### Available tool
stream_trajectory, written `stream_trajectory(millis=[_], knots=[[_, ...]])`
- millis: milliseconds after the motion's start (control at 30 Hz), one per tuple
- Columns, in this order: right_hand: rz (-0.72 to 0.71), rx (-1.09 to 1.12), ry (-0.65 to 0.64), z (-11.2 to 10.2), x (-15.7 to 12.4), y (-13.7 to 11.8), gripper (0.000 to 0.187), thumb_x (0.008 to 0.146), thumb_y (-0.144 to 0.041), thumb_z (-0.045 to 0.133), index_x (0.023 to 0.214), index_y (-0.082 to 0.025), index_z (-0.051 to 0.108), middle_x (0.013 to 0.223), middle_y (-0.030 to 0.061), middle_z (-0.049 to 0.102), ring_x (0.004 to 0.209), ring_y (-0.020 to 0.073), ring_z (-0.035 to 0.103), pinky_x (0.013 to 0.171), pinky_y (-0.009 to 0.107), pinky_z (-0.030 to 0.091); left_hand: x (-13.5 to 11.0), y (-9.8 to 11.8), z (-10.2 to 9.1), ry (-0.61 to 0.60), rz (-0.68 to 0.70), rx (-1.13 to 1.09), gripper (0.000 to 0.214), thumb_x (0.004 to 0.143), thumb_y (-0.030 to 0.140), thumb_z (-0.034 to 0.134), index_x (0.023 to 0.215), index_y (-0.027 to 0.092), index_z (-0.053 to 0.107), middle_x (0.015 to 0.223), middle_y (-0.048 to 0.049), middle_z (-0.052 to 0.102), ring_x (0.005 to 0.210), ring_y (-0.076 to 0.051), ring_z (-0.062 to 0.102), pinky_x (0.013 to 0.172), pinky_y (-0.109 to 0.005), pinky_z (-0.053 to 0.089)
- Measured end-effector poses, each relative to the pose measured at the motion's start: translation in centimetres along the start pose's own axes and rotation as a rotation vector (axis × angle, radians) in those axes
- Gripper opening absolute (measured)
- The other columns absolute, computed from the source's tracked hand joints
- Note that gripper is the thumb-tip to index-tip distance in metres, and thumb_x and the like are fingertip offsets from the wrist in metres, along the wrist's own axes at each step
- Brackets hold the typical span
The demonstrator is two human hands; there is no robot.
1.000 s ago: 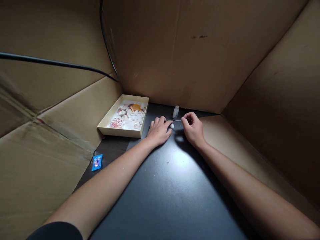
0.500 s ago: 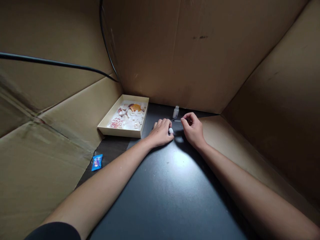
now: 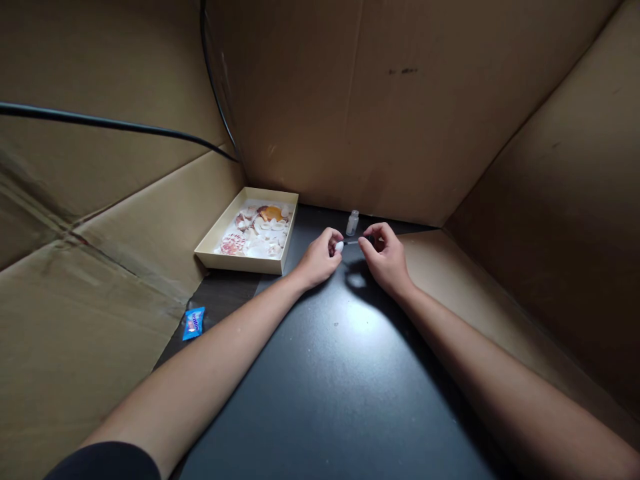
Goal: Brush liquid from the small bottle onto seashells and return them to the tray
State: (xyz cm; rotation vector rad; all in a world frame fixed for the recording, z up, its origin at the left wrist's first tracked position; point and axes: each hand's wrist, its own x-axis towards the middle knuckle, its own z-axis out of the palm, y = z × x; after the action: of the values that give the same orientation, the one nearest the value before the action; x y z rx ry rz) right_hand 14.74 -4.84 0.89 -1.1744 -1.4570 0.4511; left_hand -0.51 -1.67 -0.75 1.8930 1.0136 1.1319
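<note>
My left hand (image 3: 319,261) pinches a small white rounded piece (image 3: 339,247) that resembles a shell; the fingers hide part of it. Between the fingertips of my right hand (image 3: 386,259) is a thin stick with a dark tip (image 3: 353,243), brush-like but too small to name surely. It points left, and its tip is at or very near the white piece; I cannot tell whether they touch. Just behind the stick, a small clear bottle (image 3: 353,224) stands upright on the dark table (image 3: 320,373).
A shallow cream box (image 3: 240,264) with several shells in it stands at the back left. A blue candy wrapper packet (image 3: 194,323) lies at the left edge. Cardboard walls (image 3: 340,120) surround the table, and a black cable (image 3: 110,124) crosses the upper left.
My left hand has turned and lifted slightly, bringing the white piece up to the stick's tip. My right hand has barely moved and still holds the stick.
</note>
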Motion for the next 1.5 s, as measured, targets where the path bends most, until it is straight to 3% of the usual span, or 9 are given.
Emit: stream_trajectory(millis=[133, 267, 533, 667, 800, 1200, 1500], knots=[[-0.034, -0.012, -0.035, 0.02, -0.11, -0.09, 0.014, 0.078, -0.029, 0.059, 0.085, -0.021, 0.051, 0.071, -0.0035, 0.049, 0.058, 0.0102, 0.041, 0.056, 0.025, 0.036, 0.03, -0.07, -0.01, 0.002, -0.008, -0.002, 0.020, 0.075, 0.006, 0.054, 0.090, 0.017, 0.050, 0.073, 0.0030, 0.051, 0.065, -0.008, 0.047, 0.064, -0.022, 0.039], [-0.048, -0.071, 0.031, 0.11, -0.23, -0.11, 0.015, 0.077, -0.028, 0.060, 0.089, -0.021, 0.053, 0.077, -0.0017, 0.052, 0.058, 0.0097, 0.042, 0.056, 0.024, 0.038, 0.15, -0.10, 0.02, 0.028, -0.016, -0.008, 0.017, 0.074, 0.006, 0.054, 0.087, 0.017, 0.050, 0.075, 0.0022, 0.052, 0.067, -0.009, 0.048, 0.065, -0.022, 0.040], [-0.073, -0.107, 0.072, -0.05, -0.13, 0.03, 0.016, 0.077, -0.026, 0.060, 0.092, -0.020, 0.057, 0.085, 0.0001, 0.053, 0.055, 0.0083, 0.044, 0.058, 0.026, 0.042, 0.26, -0.21, 0.01, 0.033, -0.001, 0.094, 0.011, 0.074, 0.007, 0.054, 0.079, 0.017, 0.051, 0.073, 0.0014, 0.052, 0.068, -0.010, 0.048, 0.064, -0.023, 0.040], [-0.095, -0.118, 0.022, -0.09, -0.17, -0.20, 0.016, 0.078, -0.026, 0.061, 0.092, -0.020, 0.060, 0.084, 0.0001, 0.053, 0.055, 0.0086, 0.045, 0.057, 0.026, 0.043, 0.25, -0.13, -0.05, 0.038, -0.005, 0.146, 0.009, 0.075, 0.009, 0.055, 0.077, 0.017, 0.051, 0.072, 0.0013, 0.052, 0.068, -0.011, 0.048, 0.065, -0.024, 0.040], [-0.089, -0.134, 0.076, -0.06, -0.22, -0.46, 0.016, 0.079, -0.028, 0.060, 0.092, -0.020, 0.062, 0.087, 0.0011, 0.053, 0.055, 0.0083, 0.045, 0.056, 0.026, 0.043, 0.25, -0.06, -0.07, 0.032, -0.005, 0.144, 0.009, 0.075, 0.009, 0.054, 0.076, 0.017, 0.050, 0.073, 0.0015, 0.051, 0.068, -0.011, 0.046, 0.064, -0.024, 0.039], [-0.110, -0.147, 0.008, -0.08, -0.29, -0.58, 0.017, 0.082, -0.031, 0.059, 0.093, -0.020, 0.066, 0.081, 0.0012, 0.051, 0.056, 0.0099, 0.044, 0.057, 0.027, 0.043, 0.12, 0.50, -0.15, 0.048, -0.067, 0.023, 0.009, 0.079, 0.012, 0.054, 0.085, 0.018, 0.051, 0.067, 0.0041, 0.049, 0.062, -0.009, 0.046, 0.061, -0.022, 0.037], [-0.119, -0.143, -0.013, -0.09, -0.30, -0.48, 0.018, 0.081, -0.028, 0.061, 0.095, -0.019, 0.068, 0.082, 0.0008, 0.050, 0.055, 0.0093, 0.044, 0.059, 0.028, 0.043, 0.08, 0.08, -0.14, 0.034, -0.042, 0.017, 0.022, 0.079, 0.009, 0.053, 0.099, 0.017, 0.055, 0.072, 0.0032, 0.051, 0.065, -0.009, 0.048, 0.064, -0.022, 0.038]])
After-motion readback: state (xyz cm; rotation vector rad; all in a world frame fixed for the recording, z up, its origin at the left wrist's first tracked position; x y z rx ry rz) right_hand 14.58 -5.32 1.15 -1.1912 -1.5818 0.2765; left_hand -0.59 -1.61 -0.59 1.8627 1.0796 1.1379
